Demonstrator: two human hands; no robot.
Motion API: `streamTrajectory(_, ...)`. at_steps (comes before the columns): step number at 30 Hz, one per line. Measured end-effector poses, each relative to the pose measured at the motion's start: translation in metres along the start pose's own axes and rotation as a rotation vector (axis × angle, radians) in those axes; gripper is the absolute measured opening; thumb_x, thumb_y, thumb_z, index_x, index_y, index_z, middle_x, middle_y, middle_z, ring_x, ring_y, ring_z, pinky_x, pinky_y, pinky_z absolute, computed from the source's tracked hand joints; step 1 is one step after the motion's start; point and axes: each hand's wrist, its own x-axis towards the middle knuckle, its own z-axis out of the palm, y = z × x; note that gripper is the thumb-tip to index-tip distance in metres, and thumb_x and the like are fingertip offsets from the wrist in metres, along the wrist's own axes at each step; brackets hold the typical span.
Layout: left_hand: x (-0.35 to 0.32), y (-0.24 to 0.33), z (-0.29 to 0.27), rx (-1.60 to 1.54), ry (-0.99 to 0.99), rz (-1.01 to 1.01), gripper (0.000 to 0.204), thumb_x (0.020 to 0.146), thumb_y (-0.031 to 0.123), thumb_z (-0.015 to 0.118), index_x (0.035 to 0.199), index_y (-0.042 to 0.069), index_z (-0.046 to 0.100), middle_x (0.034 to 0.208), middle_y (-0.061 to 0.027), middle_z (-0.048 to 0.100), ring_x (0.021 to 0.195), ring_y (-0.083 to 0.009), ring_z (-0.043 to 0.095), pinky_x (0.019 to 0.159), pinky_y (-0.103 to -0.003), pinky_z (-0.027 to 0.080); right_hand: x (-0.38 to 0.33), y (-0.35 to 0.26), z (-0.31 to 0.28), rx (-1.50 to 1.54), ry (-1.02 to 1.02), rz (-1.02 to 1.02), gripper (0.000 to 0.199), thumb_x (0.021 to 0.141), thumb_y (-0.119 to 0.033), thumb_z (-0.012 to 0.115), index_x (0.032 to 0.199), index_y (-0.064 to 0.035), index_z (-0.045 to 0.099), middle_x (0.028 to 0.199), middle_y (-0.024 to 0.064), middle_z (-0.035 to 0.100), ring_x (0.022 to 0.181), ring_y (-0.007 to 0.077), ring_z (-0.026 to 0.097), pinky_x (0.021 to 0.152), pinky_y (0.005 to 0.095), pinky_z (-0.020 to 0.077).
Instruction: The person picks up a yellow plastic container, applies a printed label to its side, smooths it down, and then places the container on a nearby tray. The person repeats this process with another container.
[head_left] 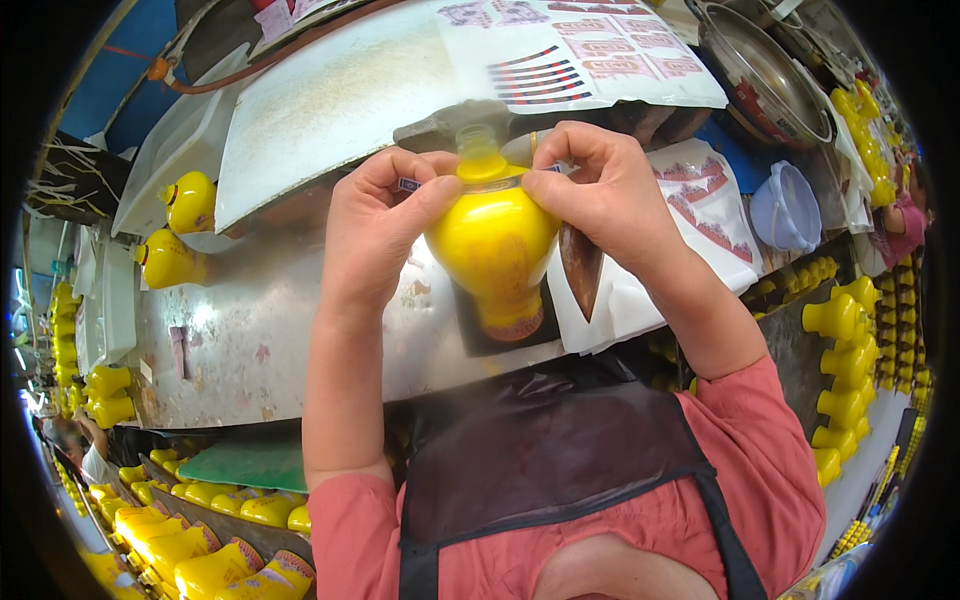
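Note:
A glossy yellow bottle (495,240) with a clear glass mouth is in front of me, its neck pointing away and its patterned base toward me. Across its shoulder, just below the neck, lies a narrow dark strip (490,186), which looks like a decal. My left hand (385,205) pinches the strip's left end between thumb and finger. On the other side, my right hand (600,190) is closed at the strip's right end, its thumb against the bottle. A brown pointed flat piece (580,265) shows below my right hand; whether that hand holds it I cannot tell.
Decal sheets (620,50) and several dark strips (540,78) lie on a white board (330,100) beyond the bottle. More patterned sheets (700,195) and a pale blue bucket (785,208) are at right. Two yellow bottles (172,258) lie at left; racks of yellow bottles (840,350) flank me.

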Motion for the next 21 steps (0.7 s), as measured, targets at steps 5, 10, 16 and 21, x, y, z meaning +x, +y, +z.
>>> streamTrajectory(5, -0.009, 0.002, 0.003, -0.008, -0.060, 0.043, 0.012, 0.087, 0.006, 0.080, 0.091, 0.001, 0.070, 0.111, -0.0110, 0.075, 0.092, -0.0109, 0.066, 0.085, -0.027, 0.054, -0.012, -0.003, -0.002, 0.006, 0.016, -0.012, 0.010, 0.088, -0.009, 0.071, 0.087, -0.0024, 0.064, 0.082, -0.0019, 0.064, 0.074, 0.0026, 0.059, 0.067, 0.0191, 0.0460)
streamTrajectory(10, -0.017, 0.004, 0.008, 0.019, -0.075, 0.076, 0.012, 0.086, 0.007, 0.081, 0.090, 0.001, 0.071, 0.111, -0.0101, 0.074, 0.096, -0.0129, 0.066, 0.089, -0.029, 0.054, -0.021, -0.003, -0.002, 0.003, 0.039, -0.011, 0.009, 0.088, -0.009, 0.070, 0.086, -0.0022, 0.064, 0.082, -0.0021, 0.064, 0.076, 0.0032, 0.058, 0.069, 0.0202, 0.0462)
streamTrajectory(16, -0.022, 0.005, 0.011, 0.051, -0.056, 0.090, 0.013, 0.084, 0.007, 0.081, 0.088, 0.001, 0.070, 0.112, -0.0097, 0.073, 0.097, -0.0130, 0.065, 0.089, -0.029, 0.053, -0.024, -0.002, 0.001, 0.013, 0.070, -0.057, 0.008, 0.087, -0.009, 0.070, 0.086, -0.0021, 0.065, 0.082, -0.0024, 0.064, 0.075, 0.0030, 0.057, 0.069, 0.0197, 0.0457)
streamTrajectory(21, -0.027, 0.006, 0.012, 0.019, -0.067, 0.090, 0.013, 0.083, 0.007, 0.082, 0.088, 0.002, 0.071, 0.114, -0.0104, 0.072, 0.098, -0.0137, 0.065, 0.090, -0.030, 0.052, -0.028, -0.002, 0.002, -0.005, 0.079, -0.034, 0.009, 0.088, -0.010, 0.070, 0.086, -0.0024, 0.065, 0.082, -0.0024, 0.065, 0.075, 0.0028, 0.057, 0.068, 0.0199, 0.0461)
